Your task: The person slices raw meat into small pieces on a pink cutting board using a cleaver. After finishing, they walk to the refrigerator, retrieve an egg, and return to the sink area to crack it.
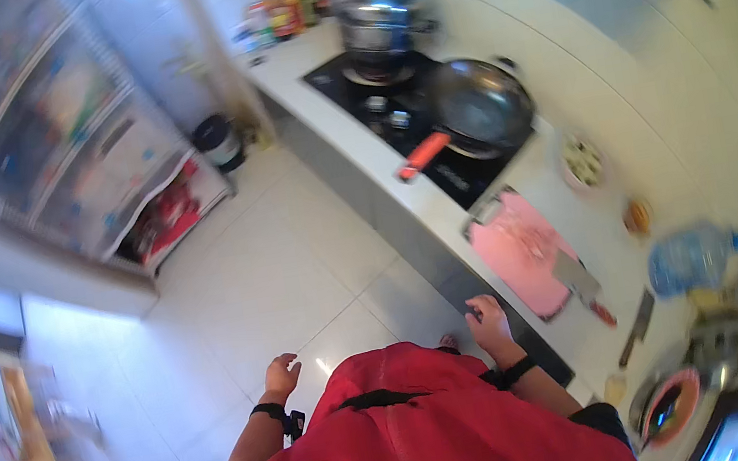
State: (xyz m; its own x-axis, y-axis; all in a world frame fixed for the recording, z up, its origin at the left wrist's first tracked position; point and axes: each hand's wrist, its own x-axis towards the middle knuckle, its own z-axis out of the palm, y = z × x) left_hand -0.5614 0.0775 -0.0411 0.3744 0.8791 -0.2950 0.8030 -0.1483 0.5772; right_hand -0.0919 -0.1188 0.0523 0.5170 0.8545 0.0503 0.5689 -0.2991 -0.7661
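Note:
My left hand (282, 374) hangs over the tiled floor at the left of my body, fingers slightly curled and apart, with nothing in it. My right hand (487, 320) is beside the counter's front edge, also holding nothing, its fingers loosely bent. Nearest to it on the counter lies a pink cutting board (513, 247) with pale pieces on it, and a cleaver (575, 274) with a red handle rests across its near right corner. A second knife (637, 325) with a dark blade lies farther right.
A wok (483, 104) with an orange handle and a steel steamer pot (376, 23) stand on the black hob (358, 91). A bowl of cut food (581, 161) and a blue plastic bottle (692, 257) stand by the wall. A covered shelf rack (63, 127) and a bin (217, 143) are left.

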